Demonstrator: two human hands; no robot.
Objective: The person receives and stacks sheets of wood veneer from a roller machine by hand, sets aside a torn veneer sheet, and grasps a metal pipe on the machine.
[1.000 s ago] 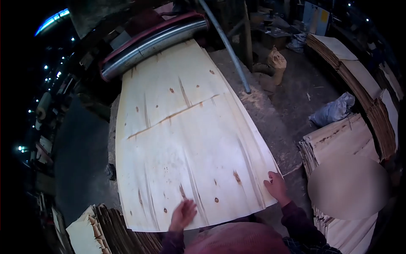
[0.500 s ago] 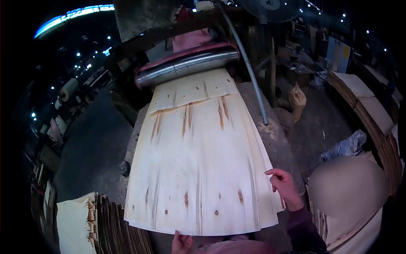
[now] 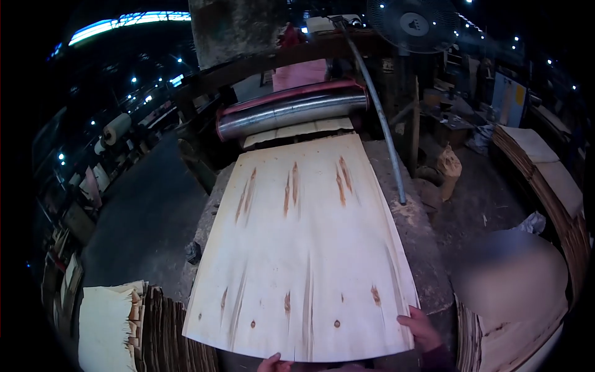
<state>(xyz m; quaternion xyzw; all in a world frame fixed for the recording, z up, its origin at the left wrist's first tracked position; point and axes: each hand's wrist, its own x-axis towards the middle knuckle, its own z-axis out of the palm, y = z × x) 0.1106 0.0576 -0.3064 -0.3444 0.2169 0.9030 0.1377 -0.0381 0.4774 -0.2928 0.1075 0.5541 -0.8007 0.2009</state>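
Observation:
A large pale wood veneer sheet (image 3: 304, 248) with brown knots and streaks lies in front of me, its far end near the metal roller. At its near edge, left of the middle, my left hand (image 3: 274, 364) pinches the sheet with the thumb on top; its other fingers are mostly hidden. My right hand (image 3: 423, 330) is closed on the right edge by the near corner, thumb over the top face. Another veneer sheet (image 3: 297, 131) lies beyond the first, under the shiny roller (image 3: 291, 113).
Stacked veneer sheets stand at lower left (image 3: 108, 322) and along the right (image 3: 539, 164). A metal pole (image 3: 375, 105) slants down to the machine bed's right side. A fan (image 3: 414, 25) is at the top, and a tied sack (image 3: 449, 167) stands right of the bed.
The far sheet has moved farther under the roller, leaving a gap before the near sheet. My right hand has come down the right edge and closed on the near sheet. The view has shifted slightly.

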